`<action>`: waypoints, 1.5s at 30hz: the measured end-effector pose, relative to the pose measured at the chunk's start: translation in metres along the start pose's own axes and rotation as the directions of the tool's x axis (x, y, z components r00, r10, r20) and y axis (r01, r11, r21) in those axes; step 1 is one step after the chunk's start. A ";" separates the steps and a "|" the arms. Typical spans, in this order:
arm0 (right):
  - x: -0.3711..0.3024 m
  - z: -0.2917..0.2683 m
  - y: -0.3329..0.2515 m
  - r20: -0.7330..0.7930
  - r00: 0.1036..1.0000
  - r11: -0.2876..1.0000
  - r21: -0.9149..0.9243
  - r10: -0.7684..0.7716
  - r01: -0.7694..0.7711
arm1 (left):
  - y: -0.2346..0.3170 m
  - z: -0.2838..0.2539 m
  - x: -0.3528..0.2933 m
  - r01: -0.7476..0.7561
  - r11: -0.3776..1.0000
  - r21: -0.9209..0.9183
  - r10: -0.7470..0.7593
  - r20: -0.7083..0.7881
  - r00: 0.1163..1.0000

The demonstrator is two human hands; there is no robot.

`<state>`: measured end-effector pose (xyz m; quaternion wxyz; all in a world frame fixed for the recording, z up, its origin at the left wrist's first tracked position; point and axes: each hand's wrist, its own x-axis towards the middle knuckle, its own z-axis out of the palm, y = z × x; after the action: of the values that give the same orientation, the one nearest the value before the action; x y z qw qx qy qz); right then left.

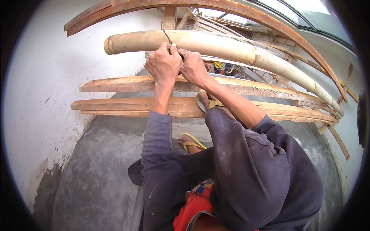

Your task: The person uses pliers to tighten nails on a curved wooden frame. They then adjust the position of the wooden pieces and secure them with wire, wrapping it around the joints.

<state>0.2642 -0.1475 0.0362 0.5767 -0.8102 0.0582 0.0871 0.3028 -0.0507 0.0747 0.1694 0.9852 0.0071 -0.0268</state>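
Observation:
A thick bamboo pole (219, 43) runs crosswise in front of me, its cut end to the left. Around it passes a thin dark tie wire (167, 35), which lies over the top and comes down to my fingers. My left hand (163, 64) is closed at the near side of the pole, fingers pinched where the wire ends. Pressed close beside it, my right hand (192, 67) is closed too; something dark shows between its fingers, too small to make out. An upright wooden post (169, 19) stands behind the pole at the tie.
Two wooden beams (131, 104) (123, 84) lie nearer than the pole; my sandalled foot (204, 101) rests on them. A curved wooden beam (231, 5) arches beyond. A white wall (46, 77) is at left, grey concrete floor (104, 154) below, and stacked timber (219, 29) behind.

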 end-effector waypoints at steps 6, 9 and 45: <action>0.003 0.004 0.001 0.036 0.995 0.995 0.027 0.090 -0.091 | -0.008 -0.005 0.023 -0.104 0.990 0.097 0.097 0.073 0.993; 0.002 0.003 -0.001 0.007 1.000 0.980 -0.196 -0.011 0.012 | -0.013 -0.006 0.029 -0.160 0.987 -0.024 0.161 0.030 0.987; 0.040 -0.040 -0.029 0.458 0.888 0.776 -0.575 0.041 0.260 | -0.053 -0.013 0.019 -0.453 0.856 -0.249 0.502 0.191 0.844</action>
<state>0.3123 -0.1759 0.0671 0.2789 -0.9140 -0.1561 0.2499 0.3210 0.0034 0.0686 0.2656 0.9228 -0.2580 -0.1060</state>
